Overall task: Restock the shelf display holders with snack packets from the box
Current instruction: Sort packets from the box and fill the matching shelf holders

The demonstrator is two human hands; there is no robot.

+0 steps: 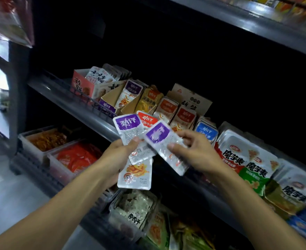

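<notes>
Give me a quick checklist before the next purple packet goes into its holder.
1. Right hand pinches one purple packet: ok.
2. Left hand grips the remaining packets: ok.
3. Purple holder on the shelf in view: ok.
4. Room left in that holder: cannot tell.
5. Red packet mixed into the left-hand stack: not ok.

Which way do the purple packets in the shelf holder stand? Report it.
Upright, leaning back. The purple packets stand on end in their cardboard holder, purple labels on top.
</notes>
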